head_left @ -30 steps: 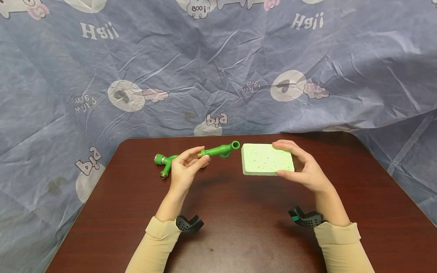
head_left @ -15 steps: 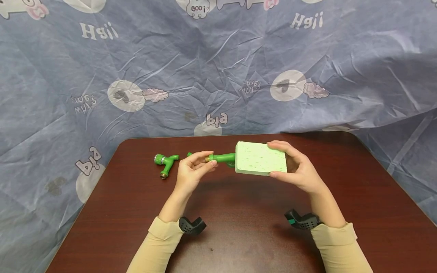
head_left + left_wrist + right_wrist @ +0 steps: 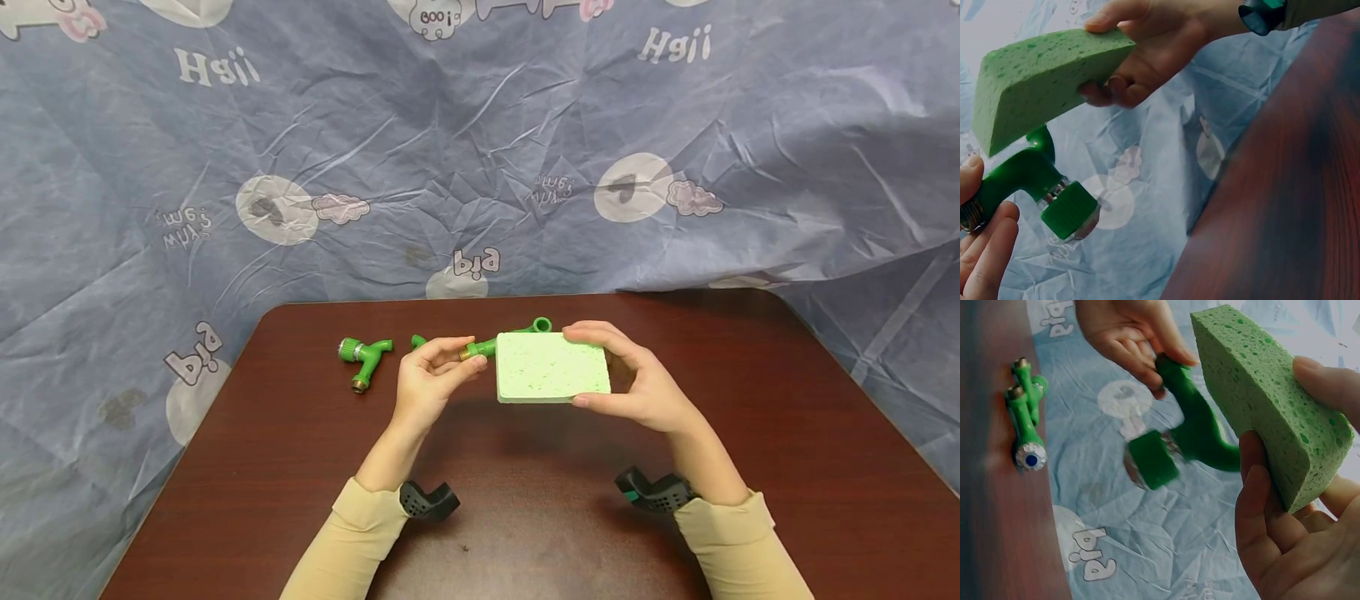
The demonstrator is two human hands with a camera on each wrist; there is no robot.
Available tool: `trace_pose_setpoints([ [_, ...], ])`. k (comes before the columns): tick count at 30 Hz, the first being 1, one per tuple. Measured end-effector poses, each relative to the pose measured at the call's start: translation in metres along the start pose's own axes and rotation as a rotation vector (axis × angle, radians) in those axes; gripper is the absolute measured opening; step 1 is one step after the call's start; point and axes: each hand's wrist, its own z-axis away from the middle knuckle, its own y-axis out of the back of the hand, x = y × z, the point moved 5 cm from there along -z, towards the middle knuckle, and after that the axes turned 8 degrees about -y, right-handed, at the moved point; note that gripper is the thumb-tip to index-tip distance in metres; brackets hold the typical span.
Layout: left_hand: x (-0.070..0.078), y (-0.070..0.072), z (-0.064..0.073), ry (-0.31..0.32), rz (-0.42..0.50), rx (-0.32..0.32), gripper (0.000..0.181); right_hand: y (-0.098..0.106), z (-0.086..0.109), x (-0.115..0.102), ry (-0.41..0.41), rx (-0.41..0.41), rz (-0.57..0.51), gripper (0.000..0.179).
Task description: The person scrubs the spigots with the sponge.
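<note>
My left hand pinches a green garden tap by its brass threaded end, up off the table. The tap's ribbed green knob hangs below its body in the left wrist view. My right hand holds a pale green, porous, block-shaped sponge, thumb on one long edge and fingers on the opposite one. In the head view the sponge covers the middle of the tap, and only the open spout end shows above it. The left wrist view has the sponge tilted, right over the tap's body.
On the dark red-brown table to the left lies a second green tap. A third tap lies beside it, mostly hidden behind my left hand. A blue-grey printed cloth hangs behind the table.
Both hands have come closer together: the left with the tap moved right, the right with the sponge moved left and lately down. The sponge now overlaps the tap, which was fully visible earlier.
</note>
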Motion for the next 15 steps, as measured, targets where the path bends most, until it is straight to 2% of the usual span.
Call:
trace_pose_setpoints([
  [5, 0.0011, -0.0008, 0.0006, -0.024, -0.008, 0.009, 0.030, -0.0066, -0.0009, 0.0055, -0.072, 0.006, 0.060, 0.069],
  [11, 0.0016, -0.0017, 0.0001, -0.030, 0.020, 0.004, 0.031, -0.0014, 0.0002, 0.0017, -0.023, 0.058, 0.035, 0.069],
  [15, 0.0018, -0.0016, 0.0008, -0.034, 0.009, 0.013, 0.032, -0.0031, -0.0001, 0.0029, -0.056, 0.063, 0.046, 0.069],
])
